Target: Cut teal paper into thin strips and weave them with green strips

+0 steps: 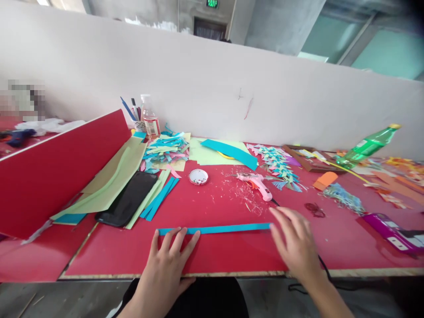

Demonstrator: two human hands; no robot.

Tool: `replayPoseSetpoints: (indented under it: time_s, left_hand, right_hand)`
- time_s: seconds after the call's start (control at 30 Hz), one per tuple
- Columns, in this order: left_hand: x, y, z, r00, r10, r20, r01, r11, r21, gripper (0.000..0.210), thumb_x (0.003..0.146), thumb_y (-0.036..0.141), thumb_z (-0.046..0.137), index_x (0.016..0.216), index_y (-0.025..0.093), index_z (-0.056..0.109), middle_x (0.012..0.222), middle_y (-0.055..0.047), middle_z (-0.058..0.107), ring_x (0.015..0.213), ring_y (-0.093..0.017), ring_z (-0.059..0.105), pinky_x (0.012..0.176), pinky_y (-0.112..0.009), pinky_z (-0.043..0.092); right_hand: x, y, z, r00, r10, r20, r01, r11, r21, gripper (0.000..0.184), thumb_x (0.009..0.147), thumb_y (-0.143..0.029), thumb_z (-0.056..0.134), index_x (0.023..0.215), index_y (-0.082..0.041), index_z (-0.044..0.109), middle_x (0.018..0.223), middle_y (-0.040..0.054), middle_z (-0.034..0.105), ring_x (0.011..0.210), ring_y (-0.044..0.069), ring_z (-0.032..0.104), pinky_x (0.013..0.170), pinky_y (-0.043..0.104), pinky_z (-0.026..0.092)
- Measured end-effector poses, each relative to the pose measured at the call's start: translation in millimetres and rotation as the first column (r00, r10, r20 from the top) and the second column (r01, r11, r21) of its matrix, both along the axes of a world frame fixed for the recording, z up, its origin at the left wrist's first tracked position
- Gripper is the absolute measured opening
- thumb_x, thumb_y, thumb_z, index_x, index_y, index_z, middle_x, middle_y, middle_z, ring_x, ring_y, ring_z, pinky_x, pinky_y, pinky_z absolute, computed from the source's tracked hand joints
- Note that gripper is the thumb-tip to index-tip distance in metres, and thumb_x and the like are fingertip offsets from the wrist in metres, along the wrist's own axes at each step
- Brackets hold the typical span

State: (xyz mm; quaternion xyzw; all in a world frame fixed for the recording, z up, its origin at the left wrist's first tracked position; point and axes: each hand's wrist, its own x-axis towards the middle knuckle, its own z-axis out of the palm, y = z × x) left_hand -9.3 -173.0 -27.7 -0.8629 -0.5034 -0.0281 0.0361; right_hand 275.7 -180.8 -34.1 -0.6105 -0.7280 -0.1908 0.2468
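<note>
A narrow blue paper strip [232, 229] lies flat across the red table in front of me. My left hand [168, 260] presses on its left part, fingers spread and lying flat over the paper. At the strip's right end, my right hand [294, 238] touches the tip with its thumb; the fingers are stretched out and apart from the thumb. A pink glue gun [256, 183] lies beyond the right hand, its cord running behind that hand. Several more blue strips [160, 198] and pale green strips [149, 196] lie to the left.
A black phone [127, 198] lies beside an upright red board [62, 172]. Behind are a white lid [198, 176], a heap of cut paper [167, 152], a glass bottle [150, 117] and a fringed paper braid [276, 163]. To the right are a tilted green bottle [369, 145] and a purple device [391, 232].
</note>
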Motion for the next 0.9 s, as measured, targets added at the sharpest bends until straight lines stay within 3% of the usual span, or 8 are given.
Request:
replayPoseSetpoints:
  time_s: [0.07, 0.17, 0.23, 0.3, 0.47, 0.63, 0.9]
  left_hand:
    - [0.2, 0.1, 0.0, 1.0, 0.008, 0.0, -0.008, 1.0, 0.004, 0.069, 0.064, 0.052, 0.057, 0.126, 0.033, 0.033, 0.117, -0.008, 0.05, 0.105, -0.028, 0.042, 0.092, -0.053, 0.027]
    - [0.2, 0.3, 0.0, 1.0, 0.007, -0.002, -0.007, 1.0, 0.011, 0.067, 0.065, 0.05, 0.058, 0.125, 0.033, 0.035, 0.117, -0.007, 0.05, 0.105, -0.028, 0.042, 0.092, -0.052, 0.027]
    - [0.0, 0.4, -0.9, 1.0, 0.005, -0.007, -0.005, 1.0, 0.016, 0.067, 0.064, 0.05, 0.058, 0.125, 0.033, 0.035, 0.117, -0.007, 0.05, 0.104, -0.027, 0.042, 0.092, -0.051, 0.028]
    - [-0.1, 0.5, -2.6, 1.0, 0.004, -0.013, -0.004, 0.999, 0.033, 0.069, 0.063, 0.052, 0.059, 0.125, 0.033, 0.035, 0.116, -0.007, 0.05, 0.103, -0.027, 0.043, 0.092, -0.051, 0.029]
    - [-0.1, -0.2, -5.8, 0.999, -0.002, -0.04, 0.005, 0.996, 0.084, 0.07, 0.064, 0.052, 0.057, 0.127, 0.033, 0.031, 0.115, -0.008, 0.05, 0.102, -0.029, 0.042, 0.09, -0.053, 0.029]
    - [-1.1, -0.2, -0.7, 1.0, 0.007, -0.026, -0.007, 1.0, 0.017, 0.066, 0.066, 0.051, 0.056, 0.126, 0.032, 0.035, 0.116, -0.007, 0.049, 0.105, -0.028, 0.041, 0.093, -0.05, 0.028]
    - [-11.6, 4.3, 5.2, 0.999, -0.043, 0.006, 0.043, 0.998, 0.034, 0.063, 0.065, 0.053, 0.055, 0.123, 0.031, 0.04, 0.113, -0.008, 0.052, 0.101, -0.026, 0.046, 0.094, -0.049, 0.027]
  right_hand:
    - [-33.8, -4.7, 5.1, 0.983, 0.172, 0.06, -0.159, 0.972, -0.172, 0.052, 0.08, -0.031, 0.043, 0.129, -0.02, 0.029, 0.126, 0.0122, 0.04, 0.118, 0.028, 0.032, 0.095, 0.045, 0.027]
    - [-79.9, -7.5, 7.4, 0.918, 0.397, -0.009, -0.352, 0.804, -0.478, 0.067, 0.079, -0.045, 0.04, 0.135, -0.02, 0.013, 0.139, 0.0068, 0.023, 0.125, 0.024, 0.022, 0.099, 0.042, 0.025]
    - [-97.4, -5.8, 6.4, 0.898, 0.433, -0.076, -0.4, 0.735, -0.548, 0.072, 0.077, -0.051, 0.039, 0.135, -0.02, 0.01, 0.14, 0.0063, 0.017, 0.126, 0.024, 0.02, 0.101, 0.042, 0.022]
    - [-103.6, -2.8, 5.4, 0.895, 0.43, -0.115, -0.413, 0.705, -0.576, 0.074, 0.076, -0.054, 0.039, 0.135, -0.02, 0.01, 0.141, 0.0061, 0.014, 0.127, 0.024, 0.018, 0.102, 0.043, 0.02]
    - [-99.9, 2.3, 7.8, 0.904, 0.402, -0.144, -0.4, 0.677, -0.618, 0.072, 0.075, -0.058, 0.036, 0.135, -0.025, 0.011, 0.141, 0.0035, 0.012, 0.128, 0.023, 0.016, 0.102, 0.046, 0.016]
    - [-92.5, 2.9, 10.2, 0.906, 0.397, -0.149, -0.397, 0.674, -0.623, 0.068, 0.078, -0.055, 0.035, 0.135, -0.025, 0.011, 0.141, 0.0029, 0.013, 0.127, 0.024, 0.017, 0.101, 0.047, 0.018]
    - [-53.6, -3.0, 4.8, 0.956, 0.287, -0.064, -0.259, 0.722, -0.641, 0.059, 0.081, -0.047, 0.035, 0.133, -0.031, 0.013, 0.141, 0.0014, 0.015, 0.127, 0.023, 0.018, 0.099, 0.049, 0.022]
